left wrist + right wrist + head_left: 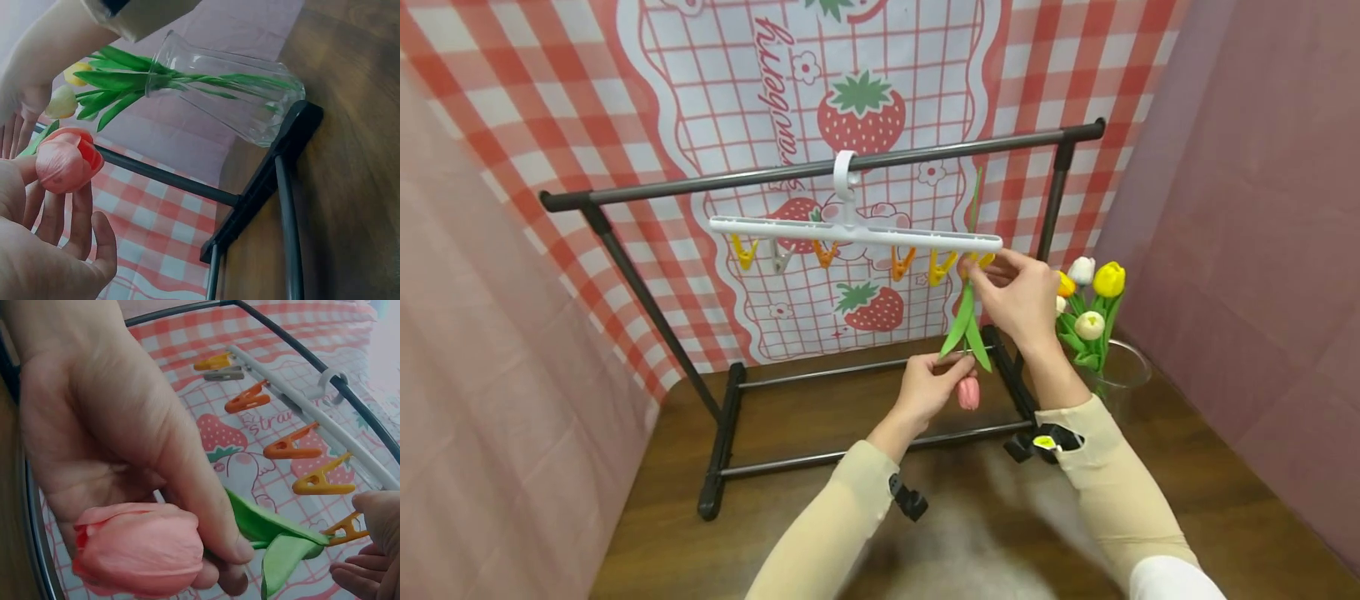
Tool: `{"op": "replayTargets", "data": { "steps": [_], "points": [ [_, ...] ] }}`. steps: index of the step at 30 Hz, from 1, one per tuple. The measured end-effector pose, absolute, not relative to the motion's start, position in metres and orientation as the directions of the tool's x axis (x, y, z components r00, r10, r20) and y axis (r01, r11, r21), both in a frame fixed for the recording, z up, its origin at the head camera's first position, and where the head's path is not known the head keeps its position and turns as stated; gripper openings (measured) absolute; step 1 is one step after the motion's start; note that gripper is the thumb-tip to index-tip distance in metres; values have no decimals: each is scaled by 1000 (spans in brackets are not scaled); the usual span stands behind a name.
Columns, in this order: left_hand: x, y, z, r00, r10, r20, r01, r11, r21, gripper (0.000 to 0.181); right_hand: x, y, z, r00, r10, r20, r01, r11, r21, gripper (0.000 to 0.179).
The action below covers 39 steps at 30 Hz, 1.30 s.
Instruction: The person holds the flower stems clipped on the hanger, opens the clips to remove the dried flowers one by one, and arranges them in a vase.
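A pink artificial tulip (968, 393) hangs head down, its green leaves (964, 327) above the bloom and its stem reaching up past the white clip hanger (850, 232). My left hand (928, 387) pinches the stem just above the bloom between thumb and fingers. At the hanger's right end, my right hand (1018, 300) pinches the last yellow clip (347, 530), beside the tulip's stem. Fingers partly hide that clip, so whether its jaws hold the stem cannot be told. In the right wrist view, the bloom (140, 550) is close in front of my left palm.
The hanger hooks over the top bar (715, 179) of a dark metal rack on a wooden table (647, 533). Several yellow, grey and orange clips (826, 253) hang along it. To the right stands a clear glass vase (231, 62) of white and yellow tulips (1108, 280). Strawberry-print cloth (861, 117) hangs behind.
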<state>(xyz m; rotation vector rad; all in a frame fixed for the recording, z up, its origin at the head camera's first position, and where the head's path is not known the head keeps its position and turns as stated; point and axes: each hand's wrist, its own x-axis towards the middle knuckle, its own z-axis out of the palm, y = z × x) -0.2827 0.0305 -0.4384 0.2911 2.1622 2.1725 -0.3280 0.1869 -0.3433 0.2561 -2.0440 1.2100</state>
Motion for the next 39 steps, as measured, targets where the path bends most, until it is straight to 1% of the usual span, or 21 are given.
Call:
{"op": "replayTargets", "data": {
  "steps": [8,11,16,19,23,27,31,33,36,39],
  "points": [
    [-278,27,-441,-966,204,160,162,-7,987,24,-329,177,-342,-648,192,737,-539,568,-622,37],
    [-278,24,-440,-961,212,179,182,-5,983,25,-328,175,-340,-642,211,737,-536,564,-628,35],
    [-277,14,-441,-954,227,194,210,47,977,23,-325,174,-336,-644,218,733,-529,565,-633,35],
    [-275,5,-445,-950,238,204,235,109,966,21,-324,173,-334,-637,206,743,-525,590,-613,34],
    [-270,-10,-456,-949,242,202,264,265,927,18,-322,173,-333,-634,204,746,-514,610,-604,32],
    [-261,-30,-469,-950,249,187,277,399,874,14,-321,173,-334,-660,183,728,-503,612,-610,32],
    [-256,-52,-476,-932,286,221,338,471,815,13,-321,173,-336,-687,168,707,-498,600,-626,25],
    [-255,-63,-475,-918,319,237,376,500,780,13,-322,173,-336,-696,161,700,-499,592,-633,25],
    [-254,-79,-468,-888,398,231,426,519,741,13,-322,174,-339,-706,159,690,-492,591,-639,28],
    [-253,-96,-457,-840,482,251,514,555,654,16,-322,176,-343,-714,158,682,-478,601,-640,33]
  ]
}}
